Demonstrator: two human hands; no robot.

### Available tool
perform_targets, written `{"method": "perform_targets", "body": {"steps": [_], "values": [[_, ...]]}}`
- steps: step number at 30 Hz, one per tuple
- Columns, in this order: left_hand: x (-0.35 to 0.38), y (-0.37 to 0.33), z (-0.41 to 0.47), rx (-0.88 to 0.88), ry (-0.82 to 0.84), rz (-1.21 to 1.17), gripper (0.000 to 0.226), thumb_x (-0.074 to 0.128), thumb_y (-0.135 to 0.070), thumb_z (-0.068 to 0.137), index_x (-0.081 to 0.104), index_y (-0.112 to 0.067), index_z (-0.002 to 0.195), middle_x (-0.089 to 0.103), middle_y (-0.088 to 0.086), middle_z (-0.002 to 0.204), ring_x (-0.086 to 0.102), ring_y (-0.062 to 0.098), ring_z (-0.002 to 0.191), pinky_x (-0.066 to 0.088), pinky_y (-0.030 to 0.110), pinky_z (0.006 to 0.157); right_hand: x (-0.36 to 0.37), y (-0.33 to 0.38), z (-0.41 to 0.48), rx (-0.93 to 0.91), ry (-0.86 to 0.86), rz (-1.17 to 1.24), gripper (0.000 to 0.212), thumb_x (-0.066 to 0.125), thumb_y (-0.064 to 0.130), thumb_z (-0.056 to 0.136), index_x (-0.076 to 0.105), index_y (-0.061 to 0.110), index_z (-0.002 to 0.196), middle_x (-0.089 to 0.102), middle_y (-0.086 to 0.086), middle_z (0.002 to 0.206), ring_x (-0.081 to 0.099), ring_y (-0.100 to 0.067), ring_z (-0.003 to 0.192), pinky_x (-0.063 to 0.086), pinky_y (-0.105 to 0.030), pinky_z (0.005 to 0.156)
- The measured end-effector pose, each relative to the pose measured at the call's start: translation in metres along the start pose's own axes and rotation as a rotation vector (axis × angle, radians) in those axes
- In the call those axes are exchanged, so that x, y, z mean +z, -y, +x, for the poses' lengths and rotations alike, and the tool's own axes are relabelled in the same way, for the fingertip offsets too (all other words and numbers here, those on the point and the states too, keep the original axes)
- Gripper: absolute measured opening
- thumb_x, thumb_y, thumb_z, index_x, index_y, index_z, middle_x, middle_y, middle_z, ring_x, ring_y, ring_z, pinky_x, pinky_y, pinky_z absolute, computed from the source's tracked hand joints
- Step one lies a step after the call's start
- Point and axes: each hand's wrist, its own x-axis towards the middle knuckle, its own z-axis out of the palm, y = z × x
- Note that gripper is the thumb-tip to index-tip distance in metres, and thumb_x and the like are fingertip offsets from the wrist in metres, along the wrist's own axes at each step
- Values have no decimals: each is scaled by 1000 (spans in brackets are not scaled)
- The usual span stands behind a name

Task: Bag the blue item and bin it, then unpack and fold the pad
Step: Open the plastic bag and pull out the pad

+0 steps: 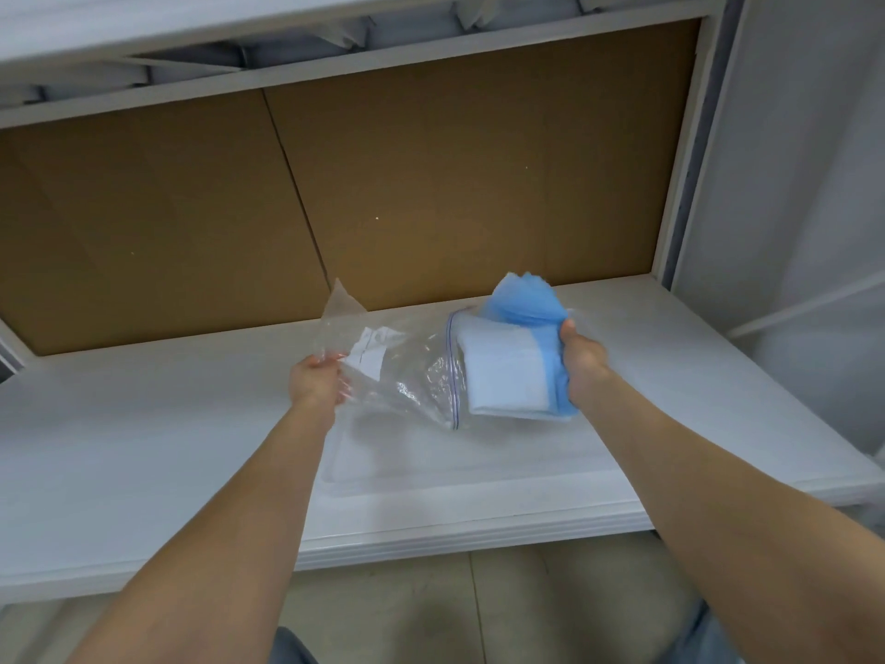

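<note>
Two bare forearms reaching forward from the lower corners, left hand (316, 383) curled, fingers pinching one end of a bag (412, 376), right hand (582, 359) with its back to the camera, gripping a pad (507, 376), hands apart

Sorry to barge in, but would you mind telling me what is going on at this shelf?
A person is working over a white shelf with both bare hands. The left hand grips one end of a clear zip bag, holding it up off the shelf. The right hand grips a folded blue and white pad at the bag's zip mouth, most of the pad outside it. Whether it is going in or coming out cannot be told.
</note>
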Motion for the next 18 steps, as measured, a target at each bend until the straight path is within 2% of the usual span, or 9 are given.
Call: {"method": "perform_targets", "body": {"steps": [1,3,4,6,8,10,11,15,18], "values": [[-1,1,6,-31,50,-147,30,33,-11,94,53,-13,72,47,2,55,44,13,41,35,19,43,-2,0,2,-14,-26,20,40,47,42,98,57,7,115,57,-8,101,54,-23,91,46,-33,85],[1,-1,9,-32,-1,-373,32,28,-12,94,44,-13,67,48,0,62,45,15,60,36,26,57,-6,-1,7,-27,-85,44,45,45,40,99,57,3,120,57,-8,102,55,-24,93,47,-37,95],[4,-4,6,-4,-70,-390,33,28,-11,95,40,-14,64,49,-2,59,42,14,62,36,24,57,-8,-2,8,-29,-110,56,45,44,39,100,56,2,123,56,-8,102,54,-24,94,46,-38,98],[13,-13,-6,45,-175,-458,37,30,-10,98,37,-14,62,48,-6,51,40,10,58,36,14,49,-11,-4,7,-26,-128,94,42,42,34,101,54,4,127,54,-8,103,51,-24,95,43,-36,95],[25,-21,-17,146,-223,-476,36,33,-14,100,47,-12,66,52,-3,69,49,13,70,39,10,55,-12,-7,7,-21,-124,100,38,40,27,102,52,5,131,55,-12,111,50,-25,97,41,-34,92],[35,-26,-22,196,-267,-441,34,33,-17,100,60,-7,82,60,6,97,54,24,97,44,16,69,-10,-10,4,-11,-115,54,36,39,20,103,49,4,134,56,-15,123,53,-30,105,42,-35,97],[39,-30,-24,206,-245,-432,33,33,-18,101,60,-9,84,59,8,103,52,25,100,45,18,66,-9,-12,4,2,-105,21,36,39,18,103,49,4,134,56,-15,123,54,-30,104,42,-36,98],[54,-39,-20,292,-158,-431,23,34,-19,100,53,-9,92,53,13,97,52,23,73,42,21,52,-5,-18,6,61,-28,-126,33,38,9,99,53,8,128,60,-12,121,54,-26,93,47,-41,95],[64,-41,-21,255,-75,-482,31,33,-17,99,54,-15,76,61,0,71,53,18,64,39,15,46,-5,-19,10,-40,-80,-365,39,44,15,93,45,12,132,55,-15,127,55,-34,106,49,-46,95]]}}
